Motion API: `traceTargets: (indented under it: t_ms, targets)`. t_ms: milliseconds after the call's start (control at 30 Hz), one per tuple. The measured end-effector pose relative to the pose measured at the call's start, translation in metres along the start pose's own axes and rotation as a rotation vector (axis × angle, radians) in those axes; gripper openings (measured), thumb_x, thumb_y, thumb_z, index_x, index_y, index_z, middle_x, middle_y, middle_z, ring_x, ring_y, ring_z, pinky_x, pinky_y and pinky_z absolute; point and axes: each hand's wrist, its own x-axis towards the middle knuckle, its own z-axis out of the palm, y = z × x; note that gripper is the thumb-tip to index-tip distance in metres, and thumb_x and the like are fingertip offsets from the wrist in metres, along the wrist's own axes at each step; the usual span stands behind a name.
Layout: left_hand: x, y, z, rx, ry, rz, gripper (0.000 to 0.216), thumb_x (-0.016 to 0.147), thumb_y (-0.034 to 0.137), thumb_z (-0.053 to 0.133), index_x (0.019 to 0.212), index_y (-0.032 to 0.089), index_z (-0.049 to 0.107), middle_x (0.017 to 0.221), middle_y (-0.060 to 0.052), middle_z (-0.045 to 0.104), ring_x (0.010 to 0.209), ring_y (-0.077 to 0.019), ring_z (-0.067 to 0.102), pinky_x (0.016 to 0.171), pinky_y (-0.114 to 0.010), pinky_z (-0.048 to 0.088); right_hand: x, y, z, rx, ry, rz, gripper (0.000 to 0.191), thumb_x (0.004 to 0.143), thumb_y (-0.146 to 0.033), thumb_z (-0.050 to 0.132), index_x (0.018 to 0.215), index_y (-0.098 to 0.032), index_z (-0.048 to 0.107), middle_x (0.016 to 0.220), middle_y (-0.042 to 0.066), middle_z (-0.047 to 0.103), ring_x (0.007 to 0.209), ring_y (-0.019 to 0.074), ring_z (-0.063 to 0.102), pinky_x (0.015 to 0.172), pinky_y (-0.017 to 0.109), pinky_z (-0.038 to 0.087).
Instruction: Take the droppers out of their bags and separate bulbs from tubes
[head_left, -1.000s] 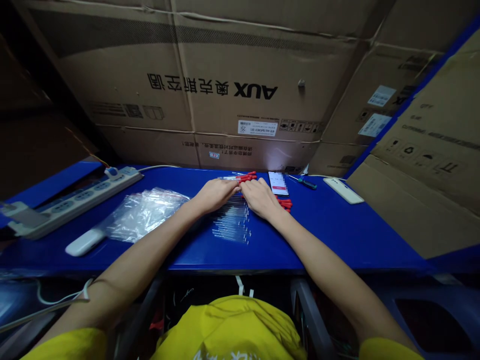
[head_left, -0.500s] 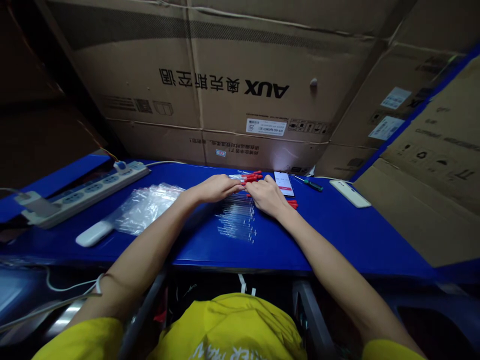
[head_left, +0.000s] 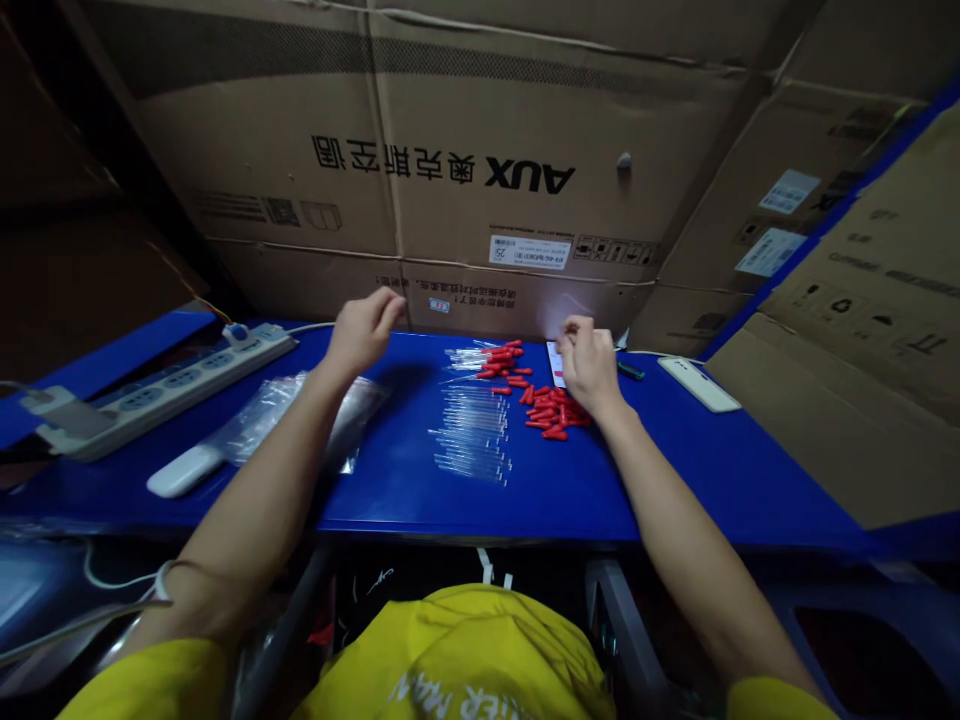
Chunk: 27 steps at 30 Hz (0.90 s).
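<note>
My left hand (head_left: 365, 328) is raised over the back of the table, its fingers curled in; whatever they may hold is hidden. To the right, my right hand (head_left: 589, 365) hovers by a phone (head_left: 555, 365) and partly covers it, fingers bent together, their contents not visible. Between and below the hands lies a row of thin shiny rods (head_left: 472, 435). Behind them is a bunch of similar rods with red ends (head_left: 499, 362). Small red tapered pieces (head_left: 551, 410) are heaped below my right hand.
Clear plastic bags (head_left: 262, 415) lie at left beside a white rounded device (head_left: 185, 470) and a power strip (head_left: 172, 380). At right are a green-handled screwdriver (head_left: 630, 370) and a pale phone-shaped object (head_left: 699, 385). A cardboard wall (head_left: 450, 220) closes off the back of the blue table (head_left: 405, 500).
My hands were together over the red-ended rods; they have moved apart, the left up and leftward, the right to the right. The red heap is now uncovered.
</note>
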Motion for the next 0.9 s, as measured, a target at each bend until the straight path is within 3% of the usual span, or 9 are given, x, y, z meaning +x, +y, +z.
traceTargets:
  t_ms: [133, 267, 433, 600, 733, 900]
  targets:
    - [-0.013, 0.043, 0.025, -0.038, -0.177, 0.221, 0.03, 0.107, 0.045, 0.052, 0.104, 0.021, 0.069, 0.096, -0.005, 0.073, 0.083, -0.0196, 0.065, 0.075, -0.03, 0.043, -0.002, -0.037, 0.012, 0.143, -0.068, -0.18, 0.021, 0.111, -0.033, 0.045, 0.113, -0.023, 0.063, 0.114, 0.011, 0.074, 0.108, 0.0288, 0.062, 0.097, 0.043, 0.04]
    - [-0.024, 0.062, 0.039, -0.039, -0.283, 0.342, 0.026, 0.108, 0.042, 0.054, 0.112, 0.023, 0.07, 0.107, -0.007, 0.072, 0.085, -0.0185, 0.065, 0.073, -0.03, 0.045, -0.006, -0.054, 0.016, 0.176, -0.162, -0.262, 0.017, 0.107, -0.034, 0.055, 0.105, -0.024, 0.069, 0.106, 0.008, 0.073, 0.102, 0.0274, 0.06, 0.093, 0.042, 0.039]
    - [-0.032, 0.065, 0.053, -0.083, -0.281, 0.306, 0.025, 0.109, 0.037, 0.052, 0.118, 0.024, 0.07, 0.112, -0.007, 0.07, 0.092, -0.0193, 0.067, 0.078, -0.031, 0.049, -0.013, -0.063, 0.025, 0.296, -0.272, -0.269, 0.005, 0.101, -0.022, 0.061, 0.104, -0.022, 0.066, 0.104, 0.005, 0.075, 0.097, 0.0229, 0.063, 0.099, 0.039, 0.038]
    - [-0.038, 0.063, 0.071, -0.131, -0.255, 0.248, 0.033, 0.111, 0.033, 0.044, 0.13, 0.024, 0.069, 0.118, -0.009, 0.07, 0.104, -0.0222, 0.069, 0.087, -0.034, 0.052, -0.017, -0.07, 0.033, 0.226, -0.412, -0.255, 0.01, 0.105, -0.026, 0.062, 0.109, -0.023, 0.07, 0.108, 0.008, 0.076, 0.102, 0.0242, 0.063, 0.099, 0.04, 0.036]
    - [-0.04, 0.064, 0.076, -0.156, -0.264, 0.235, 0.029, 0.109, 0.034, 0.051, 0.128, 0.023, 0.07, 0.116, -0.008, 0.075, 0.098, -0.0222, 0.07, 0.086, -0.035, 0.052, -0.017, -0.074, 0.035, 0.156, -0.435, -0.245, 0.01, 0.104, -0.027, 0.065, 0.104, -0.022, 0.074, 0.105, 0.008, 0.077, 0.102, 0.0247, 0.062, 0.093, 0.039, 0.033]
    - [-0.04, 0.066, 0.077, -0.206, -0.277, 0.167, 0.02, 0.101, 0.033, 0.063, 0.116, 0.02, 0.069, 0.103, -0.006, 0.078, 0.077, -0.0176, 0.065, 0.072, -0.031, 0.047, -0.018, -0.078, 0.036, 0.124, -0.468, -0.235, 0.011, 0.104, -0.027, 0.067, 0.102, -0.022, 0.077, 0.104, 0.007, 0.08, 0.103, 0.0255, 0.062, 0.088, 0.039, 0.031]
